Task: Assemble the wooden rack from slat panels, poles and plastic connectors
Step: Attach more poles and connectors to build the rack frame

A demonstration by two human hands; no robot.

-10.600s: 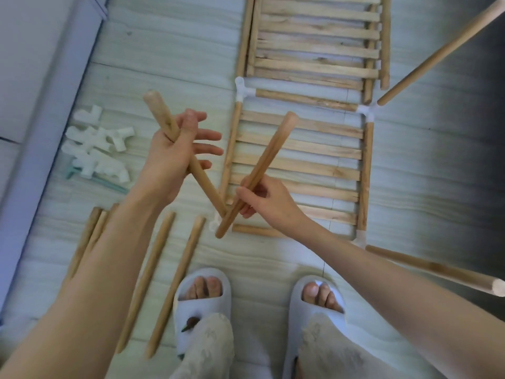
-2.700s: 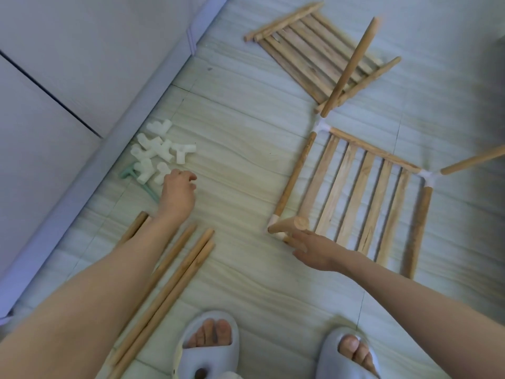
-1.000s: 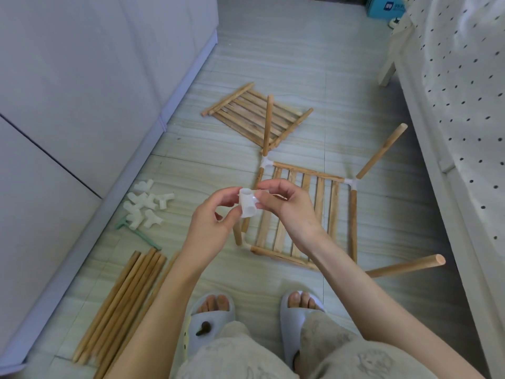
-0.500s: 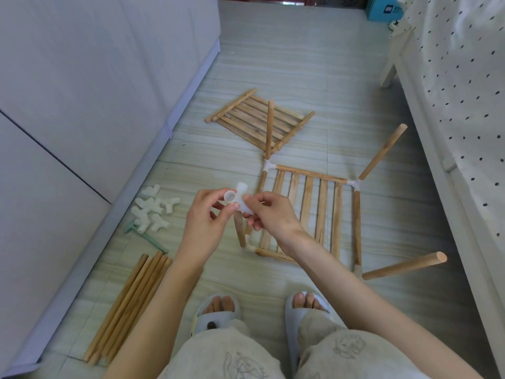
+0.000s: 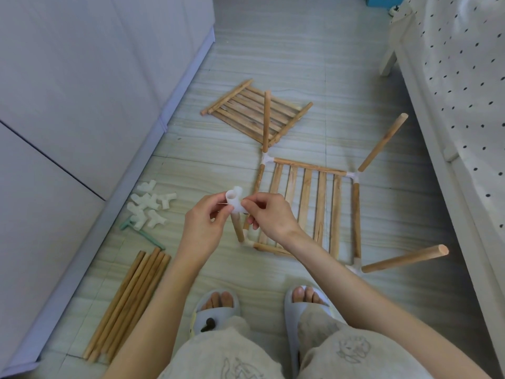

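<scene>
A white plastic connector (image 5: 234, 201) sits at the top end of an upright pole (image 5: 237, 227) at the near left corner of the slat panel (image 5: 306, 203) on the floor. My left hand (image 5: 203, 224) pinches the connector from the left, and my right hand (image 5: 269, 214) pinches it from the right. Whether it is pushed onto the pole I cannot tell. Three other poles stand out from the panel's corner connectors: far left (image 5: 266, 120), far right (image 5: 382, 142), near right (image 5: 404, 259).
A second slat panel (image 5: 251, 112) lies farther off. Several loose connectors (image 5: 149, 205) lie by the white cabinet (image 5: 82, 86) at left, with a green tool (image 5: 143, 233) beside them. Spare poles (image 5: 128, 303) lie bundled at lower left. A bed (image 5: 464, 86) borders the right.
The head-worn view has tipped slightly down. Both hands with the connector have moved a little lower, onto the top of the near left pole.
</scene>
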